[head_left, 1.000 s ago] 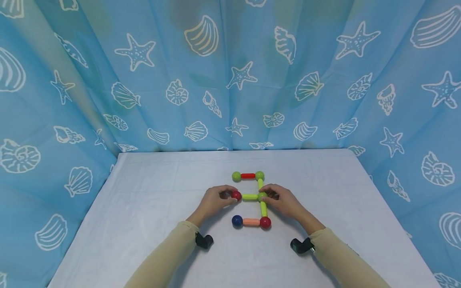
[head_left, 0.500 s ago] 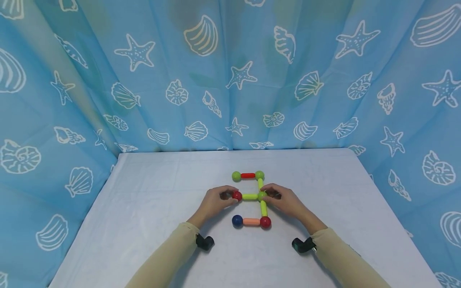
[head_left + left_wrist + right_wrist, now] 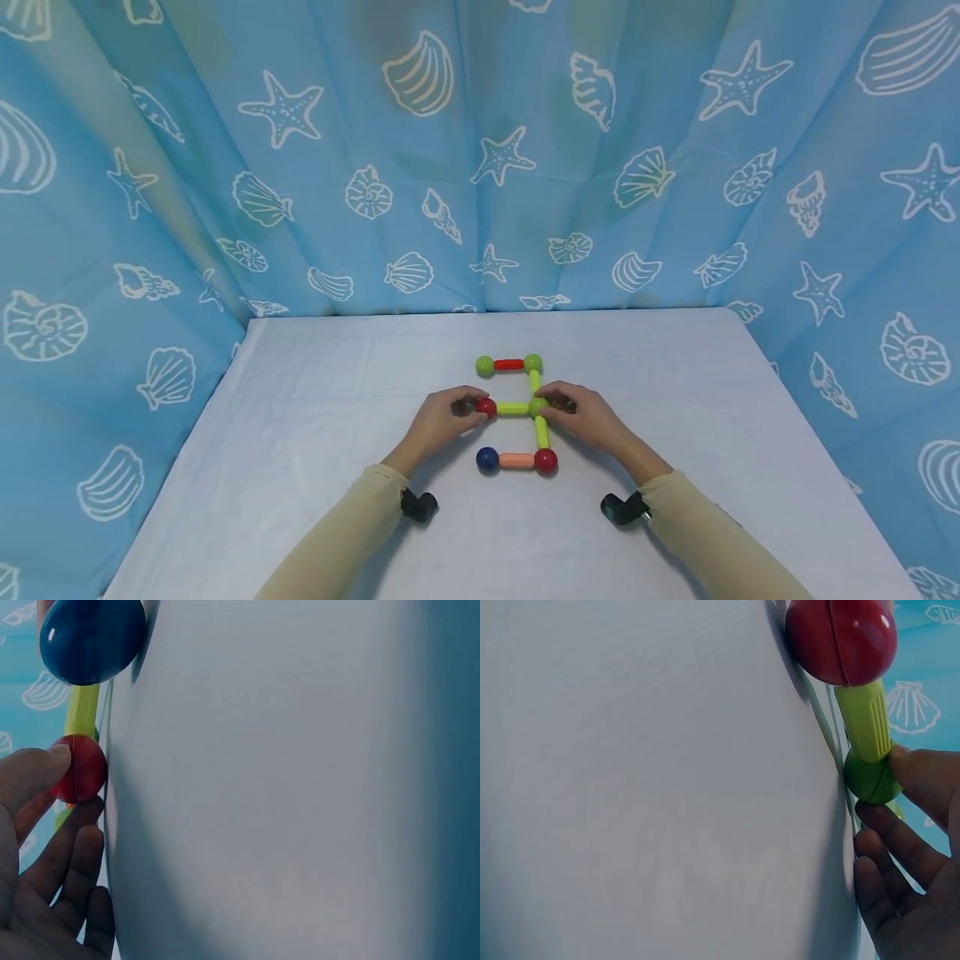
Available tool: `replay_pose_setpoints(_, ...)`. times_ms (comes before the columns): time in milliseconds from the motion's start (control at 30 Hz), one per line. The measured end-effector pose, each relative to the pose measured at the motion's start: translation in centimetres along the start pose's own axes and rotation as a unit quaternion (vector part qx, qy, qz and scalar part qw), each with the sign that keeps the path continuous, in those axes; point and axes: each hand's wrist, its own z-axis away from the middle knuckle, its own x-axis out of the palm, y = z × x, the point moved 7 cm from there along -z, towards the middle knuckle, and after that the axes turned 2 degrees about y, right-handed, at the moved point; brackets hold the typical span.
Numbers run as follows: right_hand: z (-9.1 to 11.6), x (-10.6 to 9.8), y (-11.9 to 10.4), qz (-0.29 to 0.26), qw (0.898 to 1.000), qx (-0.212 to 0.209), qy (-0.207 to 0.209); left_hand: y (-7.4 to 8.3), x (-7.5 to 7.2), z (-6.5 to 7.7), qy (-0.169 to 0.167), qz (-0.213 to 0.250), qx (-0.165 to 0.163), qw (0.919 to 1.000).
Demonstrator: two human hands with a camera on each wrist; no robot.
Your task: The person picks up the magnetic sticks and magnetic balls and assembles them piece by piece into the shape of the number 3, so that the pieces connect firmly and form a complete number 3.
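My left hand (image 3: 442,418) pinches a red ball (image 3: 487,408) between thumb and fingers. That ball meets the left end of a yellow-green rod (image 3: 513,409). At the rod's other end, my right hand (image 3: 583,414) pinches a green ball (image 3: 538,407). Two more yellow-green rods run from this green ball, one back to another green ball (image 3: 532,362), one forward to a second red ball (image 3: 546,461). A red rod (image 3: 508,364) joins the back green ball to a green ball (image 3: 485,366) on its left. In front, an orange rod (image 3: 517,461) links the second red ball to a blue ball (image 3: 487,459).
The linked pieces lie on a white-covered table (image 3: 337,350). A blue curtain (image 3: 480,217) printed with shells and starfish hangs behind and along both sides. Black wrist devices (image 3: 420,506) sit at both sleeves.
A gap between the left hand's red ball and the yellow-green rod has closed as the ball moved right. Then the whole linked shape shifted slightly left with both hands.
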Motion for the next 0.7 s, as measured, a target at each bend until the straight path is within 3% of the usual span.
replay_pose_setpoints(700,-0.3,0.6,-0.7,0.014,1.0,-0.004,-0.004,-1.0,-1.1,0.4,0.019,-0.011,-0.01,0.9997)
